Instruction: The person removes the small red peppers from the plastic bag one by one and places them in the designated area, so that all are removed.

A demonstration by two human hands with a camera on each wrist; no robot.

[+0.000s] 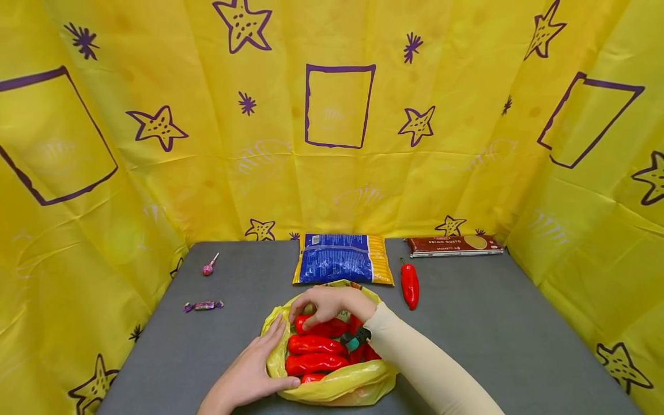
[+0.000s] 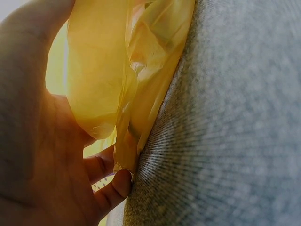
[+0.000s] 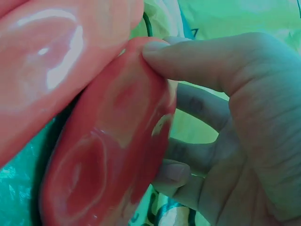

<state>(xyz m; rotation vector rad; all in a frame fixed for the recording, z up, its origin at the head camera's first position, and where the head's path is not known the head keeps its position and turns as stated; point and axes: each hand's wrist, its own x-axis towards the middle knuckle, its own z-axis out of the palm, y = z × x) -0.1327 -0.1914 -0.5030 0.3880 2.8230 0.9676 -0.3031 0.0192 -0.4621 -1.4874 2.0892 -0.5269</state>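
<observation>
A yellow plastic bag (image 1: 358, 392) stands with its mouth wide, holding several long red peppers (image 1: 316, 363). My right hand (image 1: 327, 302) reaches into it and grips one red pepper (image 1: 329, 328) near its end. In the right wrist view, the thumb presses on top of that pepper (image 3: 113, 117) while the fingers go round its side; another pepper lies beside it. My left hand (image 1: 254, 366) holds the bag's left rim, thumb over the edge. The left wrist view shows the yellow plastic (image 2: 96, 70) between thumb and fingers. Part of the bag's contents is hidden by the right arm.
Behind the bag lies a blue and yellow packet (image 1: 337, 259). A single red pepper (image 1: 410, 285) and a brown spaghetti pack (image 1: 456, 245) lie to the right. On the left are a lollipop (image 1: 208, 268) and a wrapped candy (image 1: 204, 306). Yellow curtains (image 1: 337, 190) surround the grey table (image 1: 467, 323).
</observation>
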